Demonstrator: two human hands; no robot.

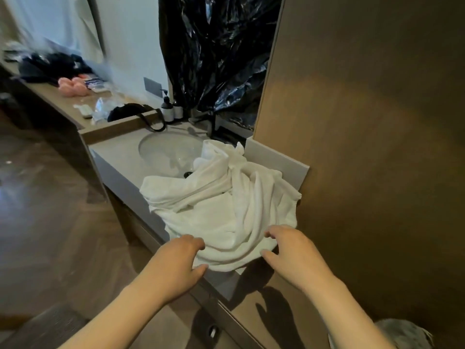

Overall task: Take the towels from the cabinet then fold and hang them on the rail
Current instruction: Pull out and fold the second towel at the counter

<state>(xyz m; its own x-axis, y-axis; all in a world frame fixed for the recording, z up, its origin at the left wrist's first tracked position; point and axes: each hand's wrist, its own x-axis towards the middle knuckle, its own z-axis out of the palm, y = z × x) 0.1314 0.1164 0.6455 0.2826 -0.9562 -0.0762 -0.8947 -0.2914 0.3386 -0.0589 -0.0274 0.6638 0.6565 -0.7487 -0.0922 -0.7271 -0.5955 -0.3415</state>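
Both hands are at the near hem of the heap. My left hand [181, 258] curls its fingers over the cloth with the thumb beneath, and my right hand [289, 250] pinches the hem the same way. The crumpled white cloth towels [221, 197] lie at the right end of the beige stone table [118, 159], against the brown wall panel [364, 122]. They spill over the table's front edge and partly over the round white sink basin [166, 149]. Two dark pump bottles [167, 109] stand at the back edge.
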